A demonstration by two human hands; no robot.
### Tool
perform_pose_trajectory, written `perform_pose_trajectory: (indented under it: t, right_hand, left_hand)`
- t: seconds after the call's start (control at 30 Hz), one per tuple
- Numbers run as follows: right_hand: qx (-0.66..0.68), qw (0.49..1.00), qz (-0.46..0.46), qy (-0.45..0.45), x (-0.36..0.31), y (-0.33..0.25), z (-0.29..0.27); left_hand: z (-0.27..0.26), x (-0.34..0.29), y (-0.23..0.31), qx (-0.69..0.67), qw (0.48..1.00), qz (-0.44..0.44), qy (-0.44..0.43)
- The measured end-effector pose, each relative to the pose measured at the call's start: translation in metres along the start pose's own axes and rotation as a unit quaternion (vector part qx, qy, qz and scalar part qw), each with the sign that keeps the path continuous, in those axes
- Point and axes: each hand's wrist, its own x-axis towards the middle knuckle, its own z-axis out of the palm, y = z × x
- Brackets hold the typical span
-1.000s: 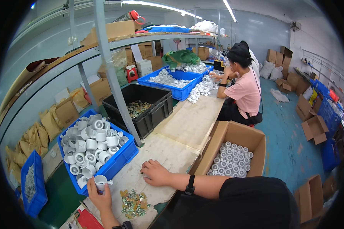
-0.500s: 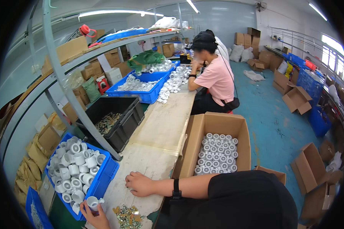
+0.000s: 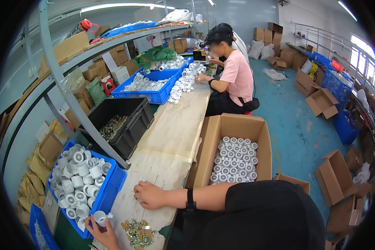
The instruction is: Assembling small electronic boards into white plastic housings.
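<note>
My left hand (image 3: pixel 105 237) grips a white plastic cup-shaped housing (image 3: pixel 100 217) with a small side tab, its open end facing up. It is held at the near corner of a blue bin (image 3: pixel 120 183) heaped with similar white housings (image 3: pixel 77 181). My right hand (image 3: pixel 150 195) lies on the worn tabletop (image 3: pixel 154 168), fingers apart and slightly bent, with no object seen in it. Close to the table's near edge, between my hands, is a small pile of green and tan circuit pieces (image 3: pixel 139 234).
An open carton (image 3: pixel 267 137) with rows of white round parts stands right of the table. Beyond the blue bin sits a black crate (image 3: pixel 131 137) of small pieces by a metal post (image 3: pixel 66 89). Farther along, a person in pink (image 3: pixel 239 75) sits near blue trays (image 3: pixel 156 98).
The view has shifted slightly. The seated person's hands have come down from near the head to the white parts on the table. My own hands have hardly moved.
</note>
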Motion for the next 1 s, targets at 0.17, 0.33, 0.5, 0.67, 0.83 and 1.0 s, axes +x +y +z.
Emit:
perform_pose_trajectory:
  t: [0.17, 0.33, 0.5, 0.67, 0.83, 1.0]
  right_hand:
    - [-0.002, 0.999, 0.012, -0.036, 0.002, -0.003, -0.005]
    - [-0.002, 0.999, 0.01, -0.035, 0.002, -0.004, -0.004]
    - [-0.007, 0.999, 0.009, -0.034, 0.003, -0.002, -0.004]
    - [-0.007, 1.0, -0.003, -0.013, 0.006, -0.001, -0.001]
    - [-0.007, 1.0, 0.003, -0.022, 0.002, 0.0, -0.003]
    - [-0.02, 1.0, -0.007, -0.014, -0.001, -0.005, -0.009]
  left_hand:
    - [-0.006, -0.001, 0.0, 0.013, 1.0, 0.013, 0.004]
    - [-0.01, 0.001, 0.018, -0.004, 1.0, -0.028, -0.009]
    - [-0.005, 0.002, 0.01, -0.024, 1.0, -0.004, -0.01]
    - [-0.005, 0.002, 0.014, -0.027, 1.0, -0.009, -0.002]
    - [-0.011, 0.004, 0.033, -0.009, 0.999, -0.038, -0.003]
    - [-0.014, 0.0, 0.046, -0.001, 0.999, -0.049, -0.014]
